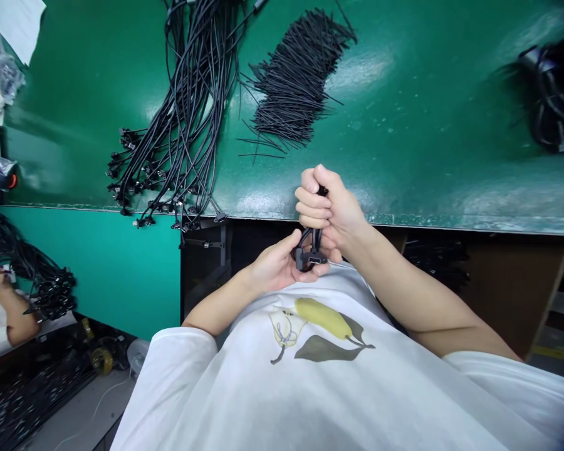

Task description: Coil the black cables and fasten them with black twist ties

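Observation:
A black cable (311,257) with a rectangular connector end is between my two hands, just off the table's front edge. Below, my left hand (282,260) has its thumb and fingers around the connector end. My right hand (326,207) is closed in a fist around the cable's upper part, and a dark end pokes out by its thumb. Beyond my hands lies a pile of short, thin black ties (296,81). Left of that pile, a large bundle of black cables (192,106) has its connectors hanging near the edge.
The green table (404,156) spans the front. More black cables (554,94) lie at the far right, blurred. At the left, another person's arm (9,300) is beside a cable bundle (51,288). Paper (19,25) and plastic bags (0,75) sit at the upper left.

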Demonstrator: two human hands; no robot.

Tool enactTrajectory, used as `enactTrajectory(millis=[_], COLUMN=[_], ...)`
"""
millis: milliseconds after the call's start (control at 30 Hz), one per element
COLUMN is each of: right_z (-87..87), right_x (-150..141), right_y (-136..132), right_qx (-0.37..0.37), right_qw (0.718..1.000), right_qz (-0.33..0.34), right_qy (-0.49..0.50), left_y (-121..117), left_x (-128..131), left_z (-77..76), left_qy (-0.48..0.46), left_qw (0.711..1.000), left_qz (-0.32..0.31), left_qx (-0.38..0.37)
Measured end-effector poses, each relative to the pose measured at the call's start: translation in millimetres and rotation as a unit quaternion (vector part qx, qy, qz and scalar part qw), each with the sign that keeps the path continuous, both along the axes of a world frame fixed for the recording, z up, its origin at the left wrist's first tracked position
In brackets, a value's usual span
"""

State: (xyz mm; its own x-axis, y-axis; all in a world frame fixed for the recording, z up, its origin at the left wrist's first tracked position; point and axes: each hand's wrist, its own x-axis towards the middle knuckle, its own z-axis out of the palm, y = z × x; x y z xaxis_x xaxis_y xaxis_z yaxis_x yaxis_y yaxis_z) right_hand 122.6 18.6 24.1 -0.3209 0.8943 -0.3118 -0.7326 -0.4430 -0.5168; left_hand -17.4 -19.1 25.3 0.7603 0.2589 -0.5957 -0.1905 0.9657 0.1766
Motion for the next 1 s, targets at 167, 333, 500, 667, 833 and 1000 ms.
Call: enactTrajectory(millis=[167, 333, 500, 667, 833, 1000], right_z=[2.0, 2.0, 4.0, 10.7, 14.0, 7.4], right_x=[3.5, 0.9, -2.5, -5.6, -4.8, -1.1], right_y=[1.8, -2.3, -6.3, -10.5, -13.0, -7.2], right_qx=[-0.035, -0.018, -0.016, -0.04, -0.031, -0.077], right_qw=[0.999, 1.0, 1.0, 0.994, 0.992, 0.995], right_qz=[0.001, 0.001, -0.023, -0.07, -0.096, -0.054], right_qy=[-0.007, 0.001, 0.0, -0.078, -0.072, -0.029], left_y=[-11.1, -17.0, -14.8, -12.2, -13.3, -8.2], left_x=[5.2, 7.4, 7.5, 11.1, 12.0, 8.4], left_z=[-7.6, -19.1, -18.4, -20.1, -21.9, -14.6], left_qy=[0.025, 0.035, 0.053, 0.085, 0.084, 0.047], left_qw=[0.999, 0.995, 0.985, 0.978, 0.975, 0.988], left_qz=[0.045, 0.031, 0.038, 0.051, 0.016, -0.029], left_qx=[-0.018, 0.089, 0.159, 0.181, 0.204, 0.141])
